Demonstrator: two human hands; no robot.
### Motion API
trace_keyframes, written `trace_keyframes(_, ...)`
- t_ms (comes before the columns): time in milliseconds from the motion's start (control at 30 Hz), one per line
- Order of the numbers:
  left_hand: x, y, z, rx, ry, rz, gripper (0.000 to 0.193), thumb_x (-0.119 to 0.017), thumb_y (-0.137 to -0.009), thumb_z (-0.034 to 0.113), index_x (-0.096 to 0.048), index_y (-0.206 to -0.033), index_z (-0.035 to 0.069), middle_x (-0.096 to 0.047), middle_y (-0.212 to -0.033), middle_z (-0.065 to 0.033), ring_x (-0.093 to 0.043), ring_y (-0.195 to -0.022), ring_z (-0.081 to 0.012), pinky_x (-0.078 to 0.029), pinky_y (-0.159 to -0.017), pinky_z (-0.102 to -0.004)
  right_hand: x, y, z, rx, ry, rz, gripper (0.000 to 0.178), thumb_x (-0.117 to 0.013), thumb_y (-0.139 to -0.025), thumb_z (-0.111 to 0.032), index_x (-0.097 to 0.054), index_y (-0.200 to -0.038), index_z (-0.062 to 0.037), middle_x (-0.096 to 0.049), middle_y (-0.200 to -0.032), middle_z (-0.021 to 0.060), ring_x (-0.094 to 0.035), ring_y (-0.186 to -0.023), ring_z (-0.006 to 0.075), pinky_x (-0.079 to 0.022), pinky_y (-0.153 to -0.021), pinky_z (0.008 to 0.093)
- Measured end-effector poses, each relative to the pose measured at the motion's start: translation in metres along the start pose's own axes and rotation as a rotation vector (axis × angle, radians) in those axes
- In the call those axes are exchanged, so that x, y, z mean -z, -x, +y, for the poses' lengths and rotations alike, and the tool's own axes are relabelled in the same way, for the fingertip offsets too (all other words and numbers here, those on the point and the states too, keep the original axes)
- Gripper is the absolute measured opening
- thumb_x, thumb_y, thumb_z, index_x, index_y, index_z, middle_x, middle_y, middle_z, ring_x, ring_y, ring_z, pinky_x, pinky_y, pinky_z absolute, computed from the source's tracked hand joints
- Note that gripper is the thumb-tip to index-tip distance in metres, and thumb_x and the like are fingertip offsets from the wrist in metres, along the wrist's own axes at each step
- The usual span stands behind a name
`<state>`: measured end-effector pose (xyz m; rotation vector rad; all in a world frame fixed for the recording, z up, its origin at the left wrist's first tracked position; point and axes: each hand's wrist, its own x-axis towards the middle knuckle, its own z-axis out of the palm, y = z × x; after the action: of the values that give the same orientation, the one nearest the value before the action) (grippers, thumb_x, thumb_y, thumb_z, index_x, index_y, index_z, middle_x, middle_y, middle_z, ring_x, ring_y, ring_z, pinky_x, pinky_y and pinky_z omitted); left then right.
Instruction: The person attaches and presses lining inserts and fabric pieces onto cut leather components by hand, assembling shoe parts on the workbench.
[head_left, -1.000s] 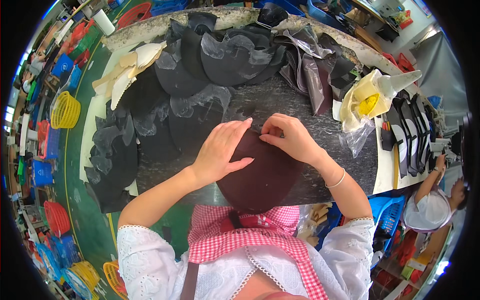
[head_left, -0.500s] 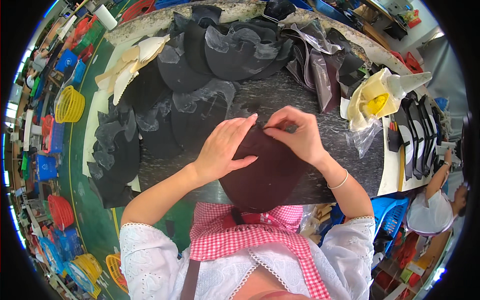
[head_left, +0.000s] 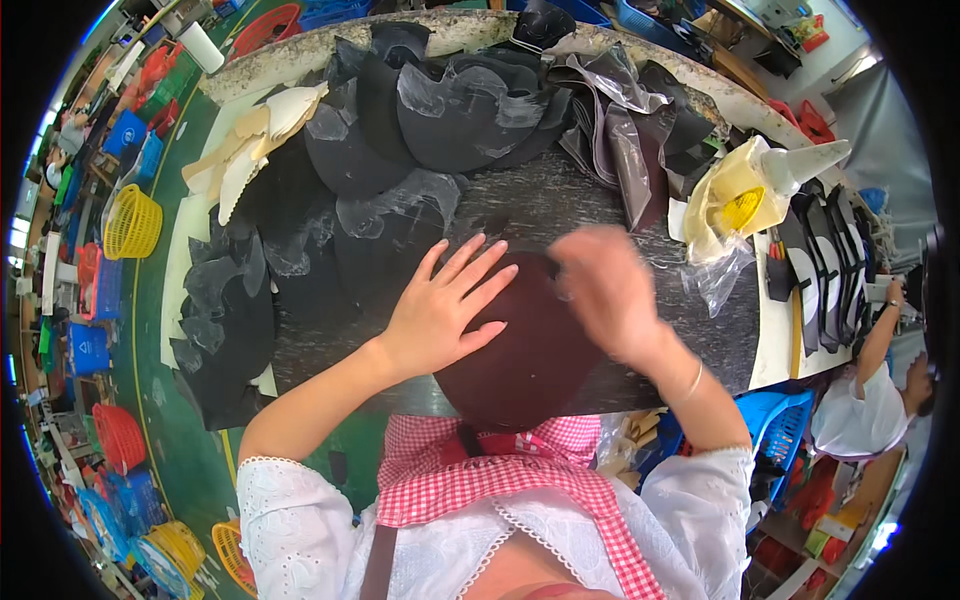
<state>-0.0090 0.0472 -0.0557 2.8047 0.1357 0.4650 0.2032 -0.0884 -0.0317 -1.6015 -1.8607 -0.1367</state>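
A rounded dark maroon sheet piece [head_left: 530,365], leather-like, lies at the near edge of the dark work surface and overhangs it slightly. My left hand [head_left: 440,312] rests flat on its left part, fingers spread and thumb out. Over its upper right edge is my right hand [head_left: 612,295], smeared by motion, so its fingers and anything in them cannot be made out. Beyond my hands, several black rounded pieces [head_left: 460,115] with whitish, filmy edges overlap on the surface.
Cream pieces [head_left: 270,125] lie at the far left. Folded maroon sheets [head_left: 635,165] sit at the far right, beside a pale bottle with a cone nozzle [head_left: 745,200]. Black-and-white shaped parts [head_left: 825,270] stand farther right. A co-worker [head_left: 865,410] is at the right.
My left fingers have spread out and lie flatter on the maroon piece. My right hand has left its pinch at the piece's top edge and moved slightly right, blurring.
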Motion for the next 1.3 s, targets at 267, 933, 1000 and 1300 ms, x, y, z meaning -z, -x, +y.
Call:
trace_keyframes(267, 0.018, -0.027, -0.015, 0.133, 0.418, -0.057, 0.063, -0.072, -0.08, 0.027, -0.048, -0.134, 0.005, -0.044, -0.141, -0.0175, -0.044, -0.129, -0.0331, -0.037, -0.106, -0.0427, 0.037, 0.082, -0.067, -0.144, -0.06, -0.456, 0.078, -0.076, -0.069, -0.045, -0.051, -0.132, -0.0056, -0.038, -0.148, 0.0123, -0.036, -0.138, 0.0285, -0.024, -0.113, 0.0496)
trace_keyframes(933, 0.0, -0.069, -0.044, 0.343, 1.061, 0.083, 0.021, -0.052, -0.094, 0.018, -0.061, -0.09, -0.001, -0.058, -0.086, -0.004, -0.054, -0.08, -0.0098, -0.041, -0.081, -0.0246, 0.142, 0.197, -0.038, -0.512, 0.644, 0.468, 0.021, -0.064, -0.077, -0.009, -0.065, -0.097, -0.0031, -0.068, -0.108, 0.0169, -0.067, -0.095, 0.0296, -0.052, -0.08, 0.0389)
trace_keyframes(1000, -0.005, -0.072, -0.037, 0.39, 1.389, 0.306, 0.023, -0.051, -0.094, 0.019, -0.057, -0.082, 0.001, -0.056, -0.079, -0.0038, -0.051, -0.067, -0.011, -0.042, -0.072, -0.0265, 0.17, 0.184, -0.008, -0.285, 0.834, 0.621, 0.036, -0.058, -0.078, 0.005, -0.065, -0.112, -0.0013, -0.067, -0.113, 0.0157, -0.066, -0.102, 0.0314, -0.049, -0.09, 0.0385)
trace_keyframes(1300, 0.055, -0.009, -0.036, 0.127, 1.065, 0.077, 0.027, -0.051, -0.094, 0.021, -0.064, -0.102, -0.002, -0.06, -0.113, -0.0126, -0.055, -0.108, -0.0201, -0.04, -0.096, -0.0352, 0.17, 0.233, 0.097, -0.836, 0.528, 0.275, 0.055, -0.073, -0.075, -0.006, -0.057, -0.127, -0.0065, -0.053, -0.134, 0.0152, -0.05, -0.124, 0.0331, -0.038, -0.104, 0.0408)
